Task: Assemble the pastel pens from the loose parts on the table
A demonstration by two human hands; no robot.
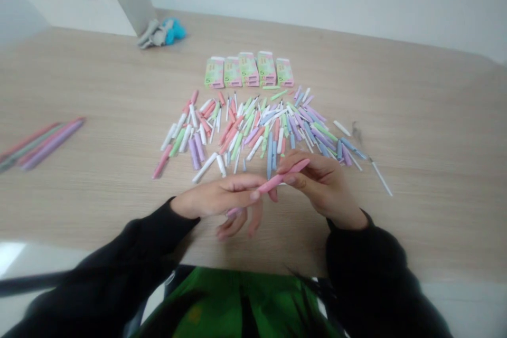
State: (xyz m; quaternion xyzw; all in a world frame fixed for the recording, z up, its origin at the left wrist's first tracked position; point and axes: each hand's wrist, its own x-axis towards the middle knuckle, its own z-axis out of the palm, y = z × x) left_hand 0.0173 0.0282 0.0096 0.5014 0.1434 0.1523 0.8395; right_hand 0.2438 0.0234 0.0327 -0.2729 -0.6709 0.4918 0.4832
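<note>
Head view looks down on one pink paper tube (273,182) held across the space between two bare hands, its lower end by the left hand (217,200) and its upper end by the right hand (325,187). The left hand is partly closed, with its fingers curled around the tube and its lower fingers hanging loose; the right hand pinches the tube between thumb and fingers. Just beyond the right hand's fingertips (287,179) lies a loose pile of pastel paper tubes (253,129), too many and too overlapped to count. Five green-and-pink boxes (249,69) stand in a row behind the pile. About four long paper sticks (51,142) lie well to the left, near the edge of the picture, and a thin white stick (381,178) lies to the right. The tabletop (415,90) runs well past the pile on the right, and its near edge passes below the hands, with open room between.
</note>
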